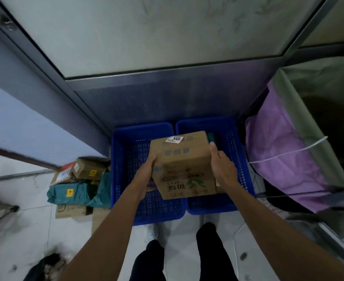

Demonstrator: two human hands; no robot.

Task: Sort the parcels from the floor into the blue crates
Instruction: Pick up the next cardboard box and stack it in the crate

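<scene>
Pale floor (pixel 181 234) lies open between the person's legs and the near rims of two blue crates. Both arms reach forward. The left hand (pixel 145 171) grasps the left side of a cardboard box (pixel 182 165). The right hand (pixel 223 169) grasps its right side. The box is held tilted above the seam where the left crate (pixel 117 169) and right crate (pixel 241 155) meet. Parcels (pixel 79 183) are heaped on the floor just left of the left crate. A purple sack (pixel 284 159) borders the right crate. A wall panel (pixel 167 98) closes the far side.
</scene>
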